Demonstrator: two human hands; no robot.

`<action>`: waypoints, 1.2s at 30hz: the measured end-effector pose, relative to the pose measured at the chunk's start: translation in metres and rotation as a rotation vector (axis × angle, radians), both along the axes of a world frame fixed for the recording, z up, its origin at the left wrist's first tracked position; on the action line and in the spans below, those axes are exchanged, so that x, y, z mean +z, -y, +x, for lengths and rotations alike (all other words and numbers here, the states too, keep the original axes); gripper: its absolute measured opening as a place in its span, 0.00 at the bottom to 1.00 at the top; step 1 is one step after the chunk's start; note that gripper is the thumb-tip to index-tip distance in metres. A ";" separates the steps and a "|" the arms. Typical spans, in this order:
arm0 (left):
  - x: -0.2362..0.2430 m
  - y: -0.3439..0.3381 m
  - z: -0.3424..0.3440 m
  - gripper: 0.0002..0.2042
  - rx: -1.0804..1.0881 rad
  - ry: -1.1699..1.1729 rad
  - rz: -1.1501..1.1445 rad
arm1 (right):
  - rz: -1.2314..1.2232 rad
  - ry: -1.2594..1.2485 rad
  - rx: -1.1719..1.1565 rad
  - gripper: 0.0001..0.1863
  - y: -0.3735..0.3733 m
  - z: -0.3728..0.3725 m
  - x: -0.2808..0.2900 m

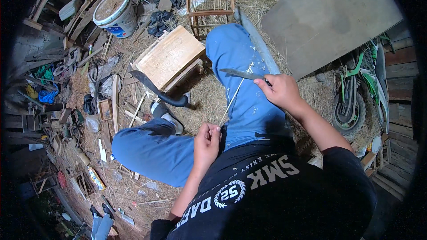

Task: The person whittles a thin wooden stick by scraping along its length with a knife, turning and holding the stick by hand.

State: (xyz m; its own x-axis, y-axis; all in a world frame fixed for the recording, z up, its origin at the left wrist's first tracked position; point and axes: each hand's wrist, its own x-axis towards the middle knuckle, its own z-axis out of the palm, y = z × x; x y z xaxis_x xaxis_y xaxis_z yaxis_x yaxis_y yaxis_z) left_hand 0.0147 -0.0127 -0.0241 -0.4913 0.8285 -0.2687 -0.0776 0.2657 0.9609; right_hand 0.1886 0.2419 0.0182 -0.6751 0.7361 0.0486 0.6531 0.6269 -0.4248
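My right hand (pixel 282 92) is closed around the dark handle of a knife (pixel 238 73), its blade pointing left above my right thigh. A thin pale wooden strip (pixel 232 100) runs from my left hand up along that thigh and passes by the blade. My left hand (pixel 207 143) is closed on the strip's lower end near my lap. Curled shavings lie on the blue trousers (pixel 253 106) and around the strip's far end. Whether the blade touches the strip is hard to tell.
A pale wooden block (pixel 171 55) stands ahead, with a curved black-handled machete (pixel 153 86) against its left side. Beyond are a small wooden frame rack (pixel 210 0) and a white bucket (pixel 113 13). A large board (pixel 329 18) and a green motorbike (pixel 356 89) are right. Straw covers the floor.
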 end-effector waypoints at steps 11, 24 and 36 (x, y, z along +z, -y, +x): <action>0.002 -0.117 -0.001 0.07 -0.062 0.107 0.109 | -0.021 0.035 0.129 0.32 0.007 -0.014 0.014; 0.004 -0.063 -0.011 0.09 -0.117 0.293 -0.001 | 0.064 0.080 0.118 0.31 0.002 -0.006 0.012; 0.009 -0.065 -0.004 0.09 -0.136 0.333 0.019 | -0.044 0.002 0.041 0.30 0.003 -0.005 0.010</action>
